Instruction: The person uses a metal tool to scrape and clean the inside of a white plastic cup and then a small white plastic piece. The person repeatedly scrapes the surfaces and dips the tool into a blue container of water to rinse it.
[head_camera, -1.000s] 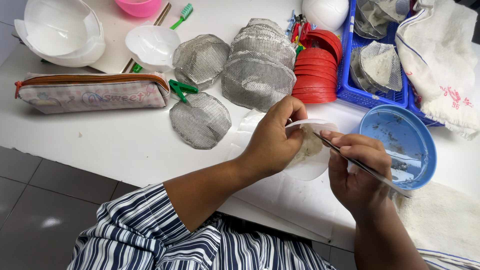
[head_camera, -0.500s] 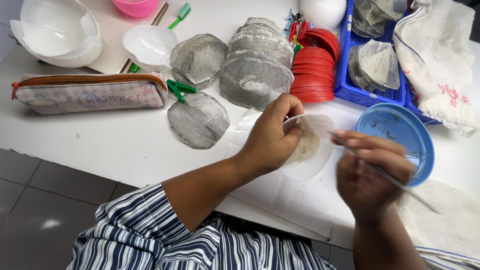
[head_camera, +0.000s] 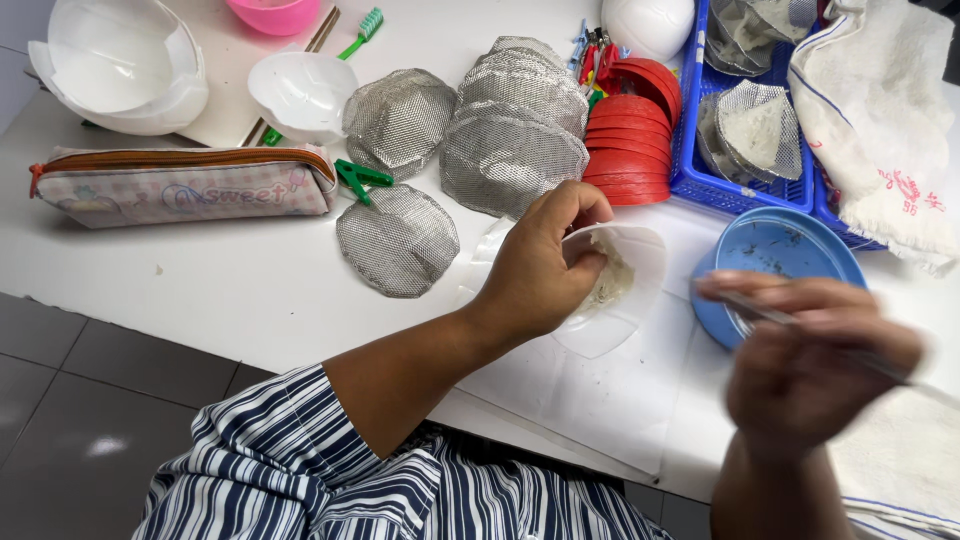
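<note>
White plastic, a shallow cup-shaped mould (head_camera: 620, 280) with a pale, fibrous lump pressed inside it, sits tilted in the left hand (head_camera: 540, 265), whose grip is pinching its near rim between thumb and fingers, just above the white table (head_camera: 200, 290). The right hand (head_camera: 815, 365) is blurred, low at the right; its grip is closed around a thin metal tool (head_camera: 800, 325), most likely tweezers, held slantwise near the round blue plastic bowl (head_camera: 775, 255) that stands just beside the mould. One flat piece of grey wire mesh (head_camera: 398, 240) lies on the table to the left of the left hand. Behind it rise stacks of domed wire-mesh cups (head_camera: 515, 140), and next to those a pile of red plastic lids (head_camera: 625, 140). A blue plastic basket (head_camera: 700, 175) at the back holds more mesh pieces. Far left lies a pink zipped pencil case (head_camera: 180, 185). A white cloth (head_camera: 880, 120) drapes over the basket's right side.
</note>
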